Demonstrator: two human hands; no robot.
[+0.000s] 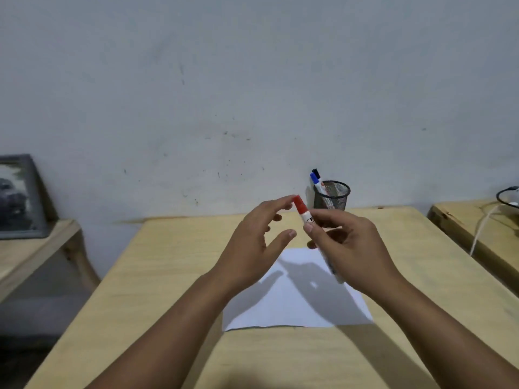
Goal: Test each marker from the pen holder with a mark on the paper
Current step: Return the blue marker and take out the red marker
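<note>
We see through one head-worn camera, looking forward and down from behind and above our hands [303, 248], close enough that both forearms fill the lower frame. It faces the wall [252, 80] beyond the hands, with the surface [168, 276] spread beneath them.

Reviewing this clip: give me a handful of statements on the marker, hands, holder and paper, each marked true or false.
1. The right hand holds the red-capped marker. True.
2. The marker's cap is already off. False: the red cap is on, with the left hand open right beside it.
3. The mesh pen holder is empty. False: a blue-capped marker and a black-capped marker stand in it.
4. The white paper lies flat on the wooden table, below the hands. True.
5. The paper shows several red marks. False: none are visible on it, only shadows.
</note>
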